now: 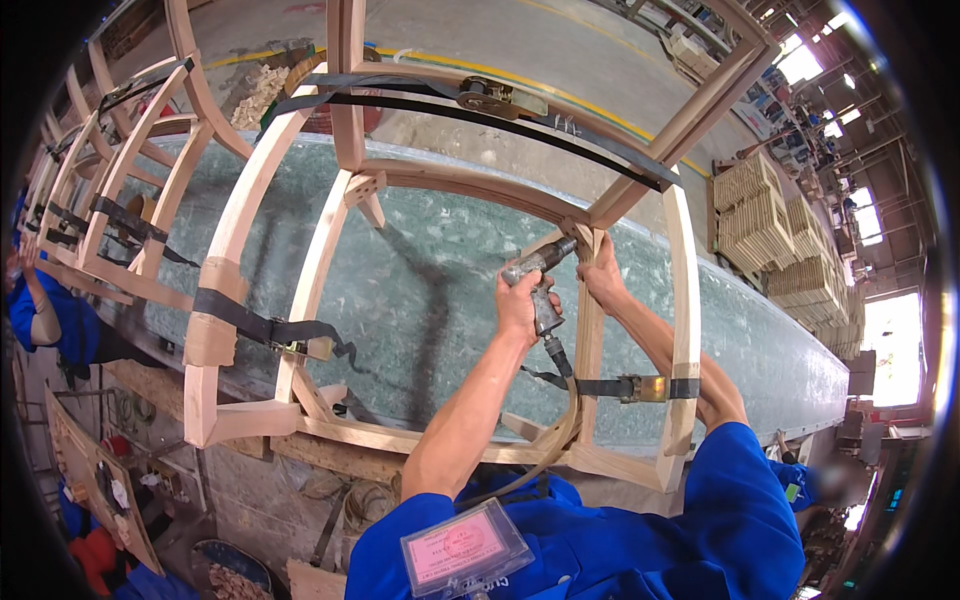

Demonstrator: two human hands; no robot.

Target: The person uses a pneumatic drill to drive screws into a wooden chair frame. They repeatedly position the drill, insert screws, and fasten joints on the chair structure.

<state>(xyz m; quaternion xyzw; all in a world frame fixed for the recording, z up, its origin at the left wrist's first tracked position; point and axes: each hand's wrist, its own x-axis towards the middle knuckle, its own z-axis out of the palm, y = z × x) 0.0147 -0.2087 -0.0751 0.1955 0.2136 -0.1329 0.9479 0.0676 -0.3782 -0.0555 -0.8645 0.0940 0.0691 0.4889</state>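
Note:
A wooden chair frame (232, 232) stands on the green-topped bench, with black ratchet straps (265, 328) drawn round it. My left hand (517, 308) is wrapped around the grip of a grey pneumatic screwdriver (543, 262). The tool's nose points up and right, against or very close to a corner joint (576, 232) of the frame; the exact contact is too small to make out. From the handle an air hose (572, 410) runs down past my chest. My right hand (600, 272) closes around the wooden post just beside that joint, fingers partly hidden behind it.
More strapped chair frames (130, 180) stand to the left, near another person's arm (42, 318). The long green bench (780, 330) stretches right. Beyond it are stacked wooden parts (750, 205) and a pile of wood scraps (262, 98). A metal ratchet (645, 388) sits near my right forearm.

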